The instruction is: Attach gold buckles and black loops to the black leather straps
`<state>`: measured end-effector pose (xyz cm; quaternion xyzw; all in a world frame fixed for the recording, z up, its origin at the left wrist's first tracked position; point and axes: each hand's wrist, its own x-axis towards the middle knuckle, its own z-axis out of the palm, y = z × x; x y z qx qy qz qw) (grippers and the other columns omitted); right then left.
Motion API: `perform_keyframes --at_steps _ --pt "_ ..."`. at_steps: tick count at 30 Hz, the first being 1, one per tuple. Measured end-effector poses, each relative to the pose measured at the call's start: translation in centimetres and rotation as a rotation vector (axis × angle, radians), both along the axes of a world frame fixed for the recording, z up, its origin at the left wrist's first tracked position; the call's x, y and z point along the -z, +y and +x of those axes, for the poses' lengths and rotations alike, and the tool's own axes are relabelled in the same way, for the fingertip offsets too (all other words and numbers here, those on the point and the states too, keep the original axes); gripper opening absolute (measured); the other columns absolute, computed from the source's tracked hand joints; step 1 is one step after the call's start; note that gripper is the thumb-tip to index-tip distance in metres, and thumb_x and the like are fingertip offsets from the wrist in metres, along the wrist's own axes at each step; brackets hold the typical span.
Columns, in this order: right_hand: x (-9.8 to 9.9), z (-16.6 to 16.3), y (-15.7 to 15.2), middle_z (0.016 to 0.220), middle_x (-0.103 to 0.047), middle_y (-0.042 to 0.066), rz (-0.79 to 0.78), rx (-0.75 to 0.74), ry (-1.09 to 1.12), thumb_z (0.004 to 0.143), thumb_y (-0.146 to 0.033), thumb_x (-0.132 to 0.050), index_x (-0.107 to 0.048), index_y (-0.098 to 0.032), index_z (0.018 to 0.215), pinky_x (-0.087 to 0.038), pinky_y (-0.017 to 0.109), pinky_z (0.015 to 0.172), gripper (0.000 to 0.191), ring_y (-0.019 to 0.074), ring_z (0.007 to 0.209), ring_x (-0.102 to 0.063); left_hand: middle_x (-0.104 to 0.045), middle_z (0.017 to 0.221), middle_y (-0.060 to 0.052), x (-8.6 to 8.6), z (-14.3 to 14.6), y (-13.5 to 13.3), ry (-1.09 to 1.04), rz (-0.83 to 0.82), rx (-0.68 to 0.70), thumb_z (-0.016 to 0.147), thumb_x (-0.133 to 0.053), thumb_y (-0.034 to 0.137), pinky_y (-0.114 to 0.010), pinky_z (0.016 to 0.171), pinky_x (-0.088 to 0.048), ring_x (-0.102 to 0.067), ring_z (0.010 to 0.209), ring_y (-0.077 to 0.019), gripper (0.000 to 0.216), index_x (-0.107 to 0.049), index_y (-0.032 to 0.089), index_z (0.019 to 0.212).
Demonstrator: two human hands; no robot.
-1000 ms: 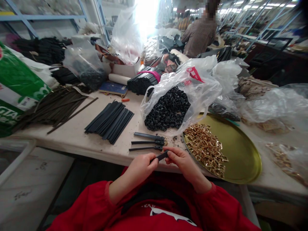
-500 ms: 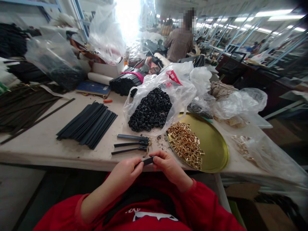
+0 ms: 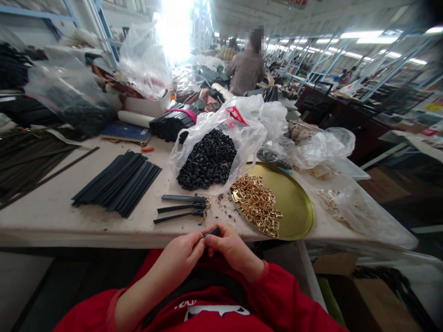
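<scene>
Between my fingers, just off the table's front edge, is a short length of black strap [image 3: 212,231]. My left hand [image 3: 185,251] pinches its near end, and my right hand [image 3: 230,246] grips it from the right side, with the fingertips of both hands close together. Fingers hide most of the strap. Just beyond my hands lie several black straps [image 3: 182,209] with gold buckles at their right ends. A gold tray [image 3: 294,203] on the right holds a heap of gold buckles [image 3: 258,203]. Behind the straps, an open plastic bag [image 3: 251,133] contains small black loops [image 3: 207,159].
A stack of flat black strips [image 3: 117,182] lies left on the table [image 3: 41,216]. Long dark strips [image 3: 31,161] cover the far left. A blue book [image 3: 126,133], an orange piece [image 3: 147,149] and bundled strips [image 3: 171,122] sit behind. A person [image 3: 246,69] stands in the background.
My hands have drawn closer together, and the right fingers now cover more of the strap, whose far end tilts upward. The view has swung slightly to the right.
</scene>
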<state>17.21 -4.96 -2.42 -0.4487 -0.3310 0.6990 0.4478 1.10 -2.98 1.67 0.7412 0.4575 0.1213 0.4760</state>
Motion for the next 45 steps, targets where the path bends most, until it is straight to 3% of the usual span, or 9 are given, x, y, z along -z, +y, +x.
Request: perform_keyframes --at_steps 5,9,13,15,19,24,30,33,45 --pt "0.1 -0.8 -0.1 0.051 -0.053 -0.007 0.054 0.104 -0.066 0.064 -0.035 -0.070 -0.055 -0.017 0.075 -0.034 0.019 0.047 0.027 0.0061 0.045 -0.044 -0.053 0.064 0.003 1.0 0.3 -0.7 -0.185 -0.312 -0.069 0.080 -0.037 0.030 -0.021 0.046 -0.038 -0.048 0.045 -0.0104 0.046 -0.036 0.015 0.124" --pt "0.4 0.0 0.1 0.055 -0.052 -0.005 0.197 0.028 -0.268 0.071 -0.043 -0.062 -0.053 -0.018 0.073 -0.037 0.022 0.050 0.027 0.0086 0.048 -0.045 -0.045 0.059 0.005 1.8 0.4 -0.4 -0.280 -0.277 -0.140 0.082 -0.038 0.037 -0.019 0.042 -0.031 -0.039 0.045 -0.0094 0.051 -0.034 0.014 0.128" --pt "-0.4 4.6 1.8 0.081 -0.059 0.005 0.462 0.093 -1.144 0.082 -0.039 -0.049 -0.060 -0.017 0.085 -0.039 0.027 0.066 0.025 0.0156 0.071 -0.054 -0.042 0.055 0.005 1.7 0.2 0.9 -0.289 -0.175 -0.154 0.081 -0.042 0.040 -0.019 0.045 -0.029 -0.037 0.050 -0.0105 0.035 -0.056 0.016 0.101" --pt "-0.7 7.3 3.1 0.085 -0.060 0.008 0.410 0.101 -1.596 0.084 -0.034 -0.046 -0.061 -0.017 0.082 -0.038 0.028 0.068 0.023 0.0181 0.076 -0.055 -0.039 0.053 0.005 1.6 0.2 1.5 -0.260 -0.152 -0.172 0.080 -0.042 0.040 -0.020 0.044 -0.027 -0.036 0.049 -0.0103 0.029 -0.058 0.016 0.085" --pt "-0.5 10.4 5.2 0.078 -0.061 0.008 0.304 -0.114 -1.906 0.084 -0.028 -0.046 -0.061 -0.017 0.072 -0.036 0.027 0.065 0.022 0.0175 0.071 -0.056 -0.038 0.053 0.006 1.8 0.9 1.9 -0.208 -0.156 -0.187 0.078 -0.038 0.033 -0.021 0.046 -0.028 -0.036 0.048 -0.0105 0.022 -0.052 0.017 0.076" --pt "-0.7 11.5 5.4 0.068 -0.057 0.004 0.333 0.031 -1.570 0.082 -0.027 -0.047 -0.057 -0.017 0.068 -0.035 0.027 0.061 0.021 0.0149 0.065 -0.050 -0.039 0.048 0.006 2.2 1.3 2.0 -0.214 -0.188 -0.208 0.081 -0.035 0.032 -0.022 0.047 -0.030 -0.038 0.047 -0.0113 0.020 -0.043 0.019 0.069" --pt "-1.5 6.9 4.0 0.063 -0.055 -0.002 0.047 0.225 -0.319 0.068 -0.043 -0.067 -0.056 -0.017 0.071 -0.036 0.023 0.053 0.028 0.0091 0.053 -0.046 -0.042 0.054 0.006 2.0 2.9 2.9 -0.346 -0.194 -0.261 0.080 -0.043 0.042 -0.022 0.050 -0.032 -0.039 0.050 -0.0100 0.027 -0.050 0.016 0.083" --pt "-1.4 2.6 3.1 0.067 -0.058 -0.001 -0.069 0.191 0.021 0.063 -0.037 -0.073 -0.059 -0.016 0.071 -0.039 0.021 0.056 0.027 0.0076 0.056 -0.049 -0.045 0.058 0.005 2.2 3.6 3.4 -0.436 -0.235 -0.348 0.076 -0.049 0.040 -0.021 0.050 -0.033 -0.038 0.052 -0.0089 0.026 -0.052 0.015 0.082" --pt "-1.5 -0.3 1.3 0.071 -0.054 -0.003 -0.064 0.051 0.242 0.066 -0.034 -0.072 -0.058 -0.018 0.078 -0.040 0.019 0.058 0.024 0.0074 0.062 -0.048 -0.037 0.050 0.009 1.2 2.2 2.1 -0.514 -0.464 -0.444 0.073 -0.054 0.037 -0.017 0.038 -0.020 -0.026 0.040 -0.0039 0.022 -0.049 0.016 0.077"
